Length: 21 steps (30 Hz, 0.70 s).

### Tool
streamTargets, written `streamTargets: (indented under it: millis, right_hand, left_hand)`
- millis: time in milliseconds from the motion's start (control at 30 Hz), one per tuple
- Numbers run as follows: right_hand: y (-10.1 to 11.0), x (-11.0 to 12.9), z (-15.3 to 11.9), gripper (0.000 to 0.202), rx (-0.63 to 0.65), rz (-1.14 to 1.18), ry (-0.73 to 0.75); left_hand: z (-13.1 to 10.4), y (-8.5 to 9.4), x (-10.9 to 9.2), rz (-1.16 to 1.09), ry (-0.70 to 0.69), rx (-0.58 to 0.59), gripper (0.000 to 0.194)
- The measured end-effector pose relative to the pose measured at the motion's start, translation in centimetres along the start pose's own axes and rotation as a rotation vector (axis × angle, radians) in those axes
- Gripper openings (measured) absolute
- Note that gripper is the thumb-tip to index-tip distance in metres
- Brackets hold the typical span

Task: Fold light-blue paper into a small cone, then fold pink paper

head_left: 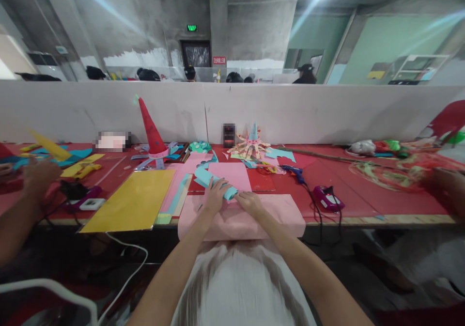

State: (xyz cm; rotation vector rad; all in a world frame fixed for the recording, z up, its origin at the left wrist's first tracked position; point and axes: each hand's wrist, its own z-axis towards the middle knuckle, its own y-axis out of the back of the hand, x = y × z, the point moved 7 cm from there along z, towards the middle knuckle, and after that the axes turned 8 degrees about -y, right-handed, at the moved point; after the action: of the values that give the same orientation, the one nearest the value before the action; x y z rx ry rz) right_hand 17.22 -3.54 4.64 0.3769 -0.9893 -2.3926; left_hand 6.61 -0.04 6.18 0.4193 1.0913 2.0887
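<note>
A light-blue craft sheet [204,175], curled into a roll, lies slantwise in front of me over pink sheets. My left hand [215,195] is closed over the middle of the roll, fingers pointing away from me. At the roll's near right end, the bent fingers of my right hand [249,203] pinch its edge; the fingertips are partly hidden. Under both hands spreads a large pink sheet [279,209] that droops over the table's front edge. Another pink sheet [236,171] lies flat just behind the roll. Whether the blue material is paper or felt, I cannot tell.
Left stand a yellow sheet [131,200] and a red cone hat [151,132]. Behind are a blue cone with strips [253,139] and scissors [268,167]. A blue glue gun [295,172] and purple box [328,198] with cables sit right. Co-workers' hands show at both sides.
</note>
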Motion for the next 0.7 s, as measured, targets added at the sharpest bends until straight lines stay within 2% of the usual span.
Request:
streamTargets:
  millis: [133,233,333,500,600,700]
  right_hand:
    - [-0.3,-0.4,0.0,0.018,0.041,0.058,-0.071]
    - [-0.3,-1.1,-0.1,0.020,0.051,0.204,-0.193]
    - [-0.2,-2.1,-0.6,0.021,0.039,0.451,-0.414]
    - [-0.8,-3.1,-2.0,0.027,0.000,0.860,-0.903]
    - [-1.1,-2.6,-1.9,0.030,0.020,0.991,-1.038]
    - [-1.3,-1.8,-1.2,0.030,0.092,1.083,-1.083]
  left_hand:
    - [0.0,-0.1,0.0,0.012,-0.006,0.017,0.029]
    - [0.0,-0.2,0.0,0.014,-0.006,0.011,0.029]
    - [0.0,0.0,0.1,0.025,0.005,-0.004,0.032]
    - [-0.1,0.6,-0.1,0.058,0.009,-0.002,0.037]
    - [0.0,0.9,-0.3,0.064,0.012,-0.011,0.035]
    - [0.0,0.7,-0.2,0.053,0.022,-0.011,0.035]
